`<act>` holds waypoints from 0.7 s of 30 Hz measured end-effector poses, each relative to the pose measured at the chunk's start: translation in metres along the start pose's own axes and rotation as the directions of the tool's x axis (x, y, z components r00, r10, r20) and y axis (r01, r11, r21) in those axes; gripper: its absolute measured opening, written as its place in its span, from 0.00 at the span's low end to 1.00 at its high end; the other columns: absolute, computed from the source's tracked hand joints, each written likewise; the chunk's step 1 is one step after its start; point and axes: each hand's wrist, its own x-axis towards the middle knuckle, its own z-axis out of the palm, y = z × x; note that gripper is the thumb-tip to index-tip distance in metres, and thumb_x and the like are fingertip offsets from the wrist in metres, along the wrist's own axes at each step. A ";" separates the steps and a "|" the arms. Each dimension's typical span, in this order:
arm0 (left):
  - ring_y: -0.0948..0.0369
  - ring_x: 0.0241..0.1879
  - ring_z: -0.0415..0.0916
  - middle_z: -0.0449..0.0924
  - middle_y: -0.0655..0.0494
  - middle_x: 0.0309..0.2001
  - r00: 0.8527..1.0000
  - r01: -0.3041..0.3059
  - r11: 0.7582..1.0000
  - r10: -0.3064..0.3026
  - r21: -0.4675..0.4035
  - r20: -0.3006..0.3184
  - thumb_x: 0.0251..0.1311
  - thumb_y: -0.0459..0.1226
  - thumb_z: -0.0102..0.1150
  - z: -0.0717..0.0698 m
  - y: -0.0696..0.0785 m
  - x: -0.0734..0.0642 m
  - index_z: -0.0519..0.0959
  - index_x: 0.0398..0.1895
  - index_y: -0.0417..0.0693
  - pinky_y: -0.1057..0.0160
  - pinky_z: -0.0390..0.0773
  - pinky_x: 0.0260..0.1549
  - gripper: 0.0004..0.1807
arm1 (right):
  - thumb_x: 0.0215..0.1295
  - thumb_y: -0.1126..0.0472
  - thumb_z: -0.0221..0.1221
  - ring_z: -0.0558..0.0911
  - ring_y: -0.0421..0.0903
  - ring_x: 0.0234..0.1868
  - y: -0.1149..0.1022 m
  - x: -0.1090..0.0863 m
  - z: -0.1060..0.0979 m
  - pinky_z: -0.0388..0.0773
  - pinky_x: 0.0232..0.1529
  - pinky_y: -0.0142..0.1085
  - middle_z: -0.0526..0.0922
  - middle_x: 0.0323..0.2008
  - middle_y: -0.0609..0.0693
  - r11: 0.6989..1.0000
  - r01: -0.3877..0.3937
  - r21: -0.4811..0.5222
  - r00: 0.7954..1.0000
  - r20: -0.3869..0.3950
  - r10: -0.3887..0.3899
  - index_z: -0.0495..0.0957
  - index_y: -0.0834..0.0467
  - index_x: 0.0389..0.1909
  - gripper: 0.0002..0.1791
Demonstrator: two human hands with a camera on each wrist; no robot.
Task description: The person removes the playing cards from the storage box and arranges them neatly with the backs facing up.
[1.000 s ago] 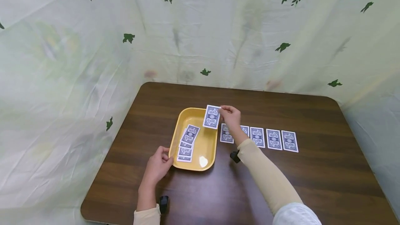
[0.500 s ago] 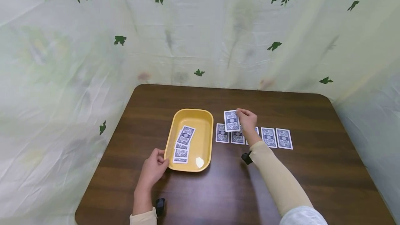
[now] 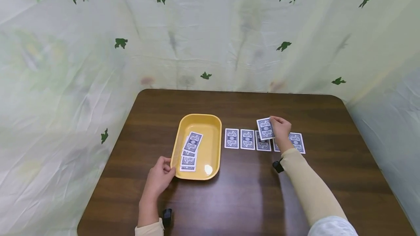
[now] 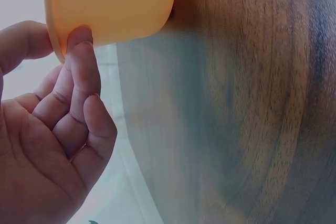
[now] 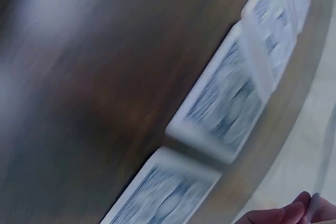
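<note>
My right hand (image 3: 282,131) pinches a blue-and-white playing card (image 3: 265,128) by its upper right corner, holding it above a row of face-down cards (image 3: 247,140). Part of that row is hidden behind the held card and the hand. With my left hand (image 3: 159,177) I grip the lower left rim of a yellow tray (image 3: 214,148); in the left wrist view thumb and fingers pinch the tray wall (image 4: 115,9). Inside the tray several face-down cards (image 3: 193,142) lie overlapping. The right wrist view is blurred, with the row cards (image 5: 226,98) and my right fingertips (image 5: 283,214) in sight.
A dark wooden table (image 3: 229,199) carries everything. Behind it hangs a pale curtain (image 3: 223,32) with leaf prints, reaching the table's far edge. The row of cards stands just right of the tray.
My right hand has carried the card rightward, from over the tray's right edge to above the middle of the row. The left hand keeps its grip on the tray. The view has shifted slightly.
</note>
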 end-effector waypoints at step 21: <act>0.56 0.30 0.74 0.76 0.51 0.31 1.000 0.007 1.000 -0.008 0.026 0.024 0.61 0.35 0.57 0.002 0.001 0.004 0.70 0.53 0.37 0.62 0.74 0.25 0.19 | 0.67 0.60 0.57 0.71 0.35 0.30 0.008 0.040 -0.100 0.67 0.35 0.29 0.77 0.27 0.41 0.965 -0.110 -0.237 0.993 -0.074 0.095 0.79 0.67 0.55 0.20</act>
